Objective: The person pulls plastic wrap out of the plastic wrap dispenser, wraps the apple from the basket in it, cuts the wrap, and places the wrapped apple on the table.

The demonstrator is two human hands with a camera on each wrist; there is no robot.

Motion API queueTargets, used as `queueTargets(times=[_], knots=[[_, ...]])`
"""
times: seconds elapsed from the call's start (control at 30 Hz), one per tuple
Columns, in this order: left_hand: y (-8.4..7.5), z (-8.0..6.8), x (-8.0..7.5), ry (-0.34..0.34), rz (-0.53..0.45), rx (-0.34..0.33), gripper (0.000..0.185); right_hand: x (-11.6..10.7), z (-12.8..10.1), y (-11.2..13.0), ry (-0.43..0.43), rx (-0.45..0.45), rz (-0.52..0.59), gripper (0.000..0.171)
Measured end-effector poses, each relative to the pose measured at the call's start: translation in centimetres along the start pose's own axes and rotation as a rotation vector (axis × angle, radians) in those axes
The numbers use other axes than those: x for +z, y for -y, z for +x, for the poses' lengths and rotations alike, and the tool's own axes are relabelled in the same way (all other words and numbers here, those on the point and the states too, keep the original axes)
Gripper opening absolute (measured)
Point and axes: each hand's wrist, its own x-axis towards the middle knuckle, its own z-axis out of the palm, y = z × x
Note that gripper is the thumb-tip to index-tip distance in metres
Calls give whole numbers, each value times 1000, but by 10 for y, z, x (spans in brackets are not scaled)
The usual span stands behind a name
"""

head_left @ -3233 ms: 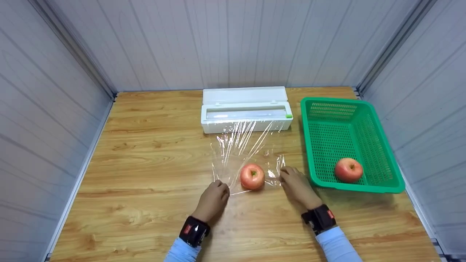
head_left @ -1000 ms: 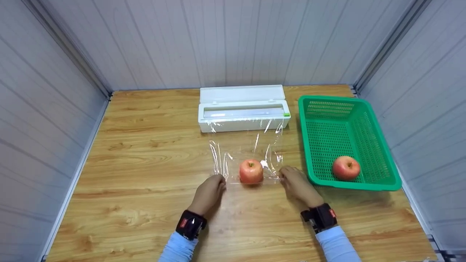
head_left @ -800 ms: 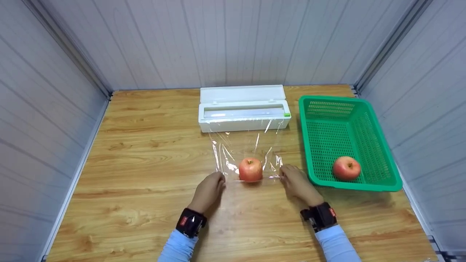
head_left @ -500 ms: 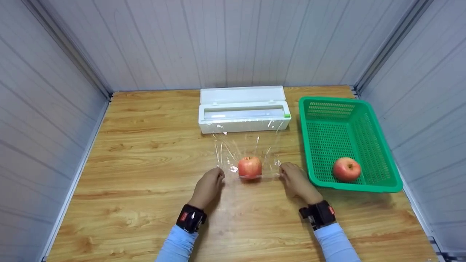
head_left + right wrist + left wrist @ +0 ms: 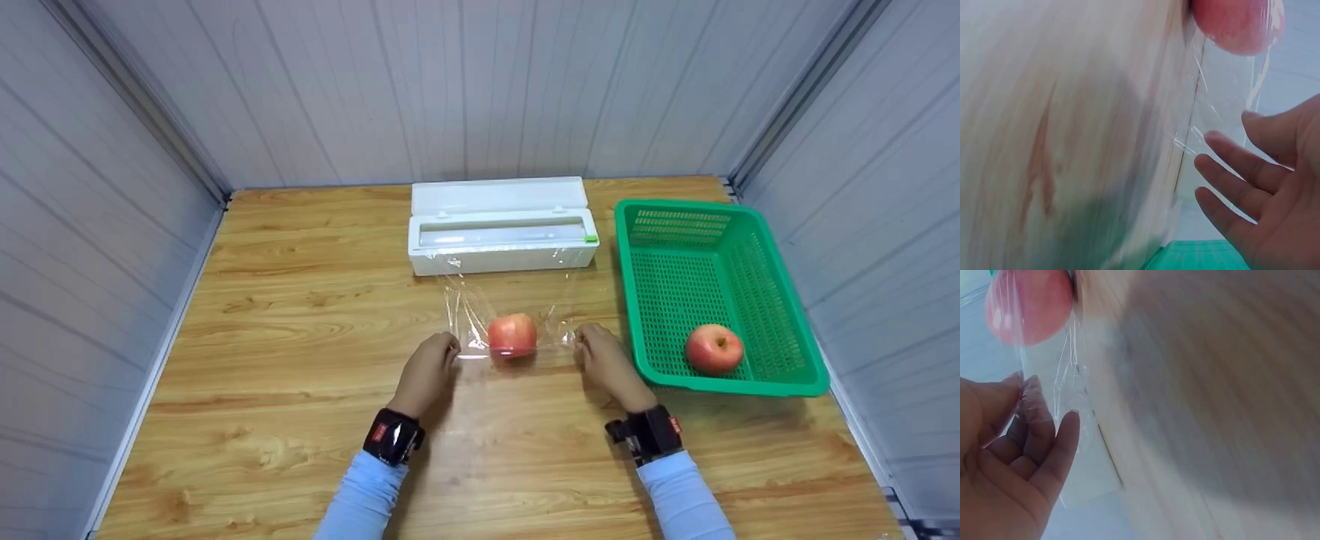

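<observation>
A red apple (image 5: 513, 333) lies under a clear sheet of plastic wrap (image 5: 474, 307), tipped so its stem is hidden in the head view. My left hand (image 5: 427, 369) pinches the near left corner of the sheet; thumb and index finger meet on the wrap in the left wrist view. On the other side, my right hand (image 5: 606, 366) is at the near right corner. Its thumb and fingers stand apart in the right wrist view, with wrap against them. The sheet runs back to a white wrap dispenser (image 5: 504, 261), lid raised.
A green plastic basket (image 5: 634, 315) stands on the right, close to my right hand, with another red apple (image 5: 714, 349) inside. Panel walls (image 5: 480, 90) enclose the wooden table (image 5: 300, 322) at the back and sides.
Both hands have moved away from me, toward the dispenser, taking the wrap's near edge along. The wrapped apple has rolled backward, turning its stem out of sight. The basket stays put.
</observation>
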Motion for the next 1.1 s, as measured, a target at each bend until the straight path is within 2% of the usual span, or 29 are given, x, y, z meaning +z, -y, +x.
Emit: queueTargets(times=[0.2, 0.5, 0.63, 0.87, 1.1], knots=[[-1, 6, -1, -16, -15, -16, 8, 3, 6, 3, -47, 23, 72, 6], [1, 12, -3, -26, -6, -16, 7, 6, 17, 6, -114, 94, 86, 5], [3, 17, -6, -40, 39, -12, 7, 5, 23, 9, -115, 140, 104, 4], [3, 25, -9, -88, 109, 27, 6, 3, 34, 13, -104, 203, 47, 5], [1, 41, -13, -65, 112, -32, 8, -2, 47, 18, -101, 275, 50, 8]])
